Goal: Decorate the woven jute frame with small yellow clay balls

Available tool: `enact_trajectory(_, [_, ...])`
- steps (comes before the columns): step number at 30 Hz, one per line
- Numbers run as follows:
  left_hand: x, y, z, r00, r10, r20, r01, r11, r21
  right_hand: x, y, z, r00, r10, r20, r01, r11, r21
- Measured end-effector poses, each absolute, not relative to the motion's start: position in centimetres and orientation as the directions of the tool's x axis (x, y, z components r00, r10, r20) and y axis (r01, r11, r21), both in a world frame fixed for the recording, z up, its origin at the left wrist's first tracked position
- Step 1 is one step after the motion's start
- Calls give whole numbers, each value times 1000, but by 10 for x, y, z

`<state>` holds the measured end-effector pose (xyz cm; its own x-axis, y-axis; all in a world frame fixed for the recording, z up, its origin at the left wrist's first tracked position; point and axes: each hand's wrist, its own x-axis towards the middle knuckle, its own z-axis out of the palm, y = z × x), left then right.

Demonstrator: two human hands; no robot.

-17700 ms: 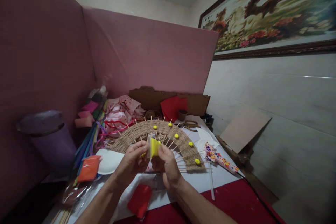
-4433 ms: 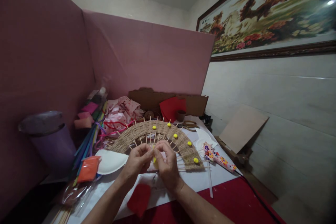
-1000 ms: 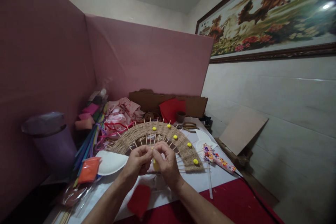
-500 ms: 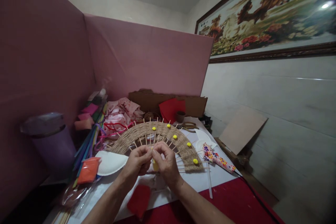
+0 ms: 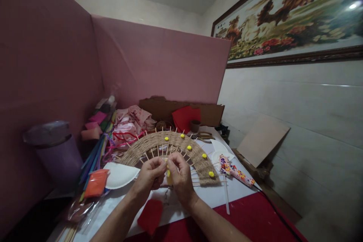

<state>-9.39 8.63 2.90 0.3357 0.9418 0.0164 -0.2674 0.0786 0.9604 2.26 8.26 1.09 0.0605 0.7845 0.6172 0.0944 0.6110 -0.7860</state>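
Note:
My left hand (image 5: 153,172) and my right hand (image 5: 180,176) meet above the near middle of the table, fingertips pinched together. Between them shows a bit of yellow clay (image 5: 169,173), mostly hidden by the fingers. Just beyond the hands lies a woven fan-shaped piece (image 5: 141,148), a half ring of tan cord on thin wooden sticks. Several flattened yellow dots (image 5: 189,148) sit along its band, from the top middle down to the right end. A red piece (image 5: 150,215) lies below my hands.
On the left are an orange packet (image 5: 96,183), a white paper plate piece (image 5: 120,176) and a purple bin (image 5: 61,162). A flower-patterned glue gun (image 5: 236,174) with a black cord lies on the right. Pliers (image 5: 205,136) and a small brown pot (image 5: 195,125) stand farther back.
The fingertips have shifted slightly, with the right thumb tilting, and more yellow shows between the hands. Everything on the table stays where it was.

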Motion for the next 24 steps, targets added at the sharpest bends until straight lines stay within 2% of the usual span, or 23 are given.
enact_trajectory(7, [-95, 86, 27, 313, 949, 29, -278, 63, 958, 22, 81, 11, 71, 795, 603, 138, 591, -795])
enact_trajectory(14, [-97, 88, 28, 219, 975, 31, -287, 34, 957, 19, 77, 13, 80, 762, 642, 177, 623, -762])
enact_trajectory(24, [-97, 86, 26, 197, 979, 48, -254, 4, 967, 17, 75, 13, 167, 830, 533, 67, 530, -846])
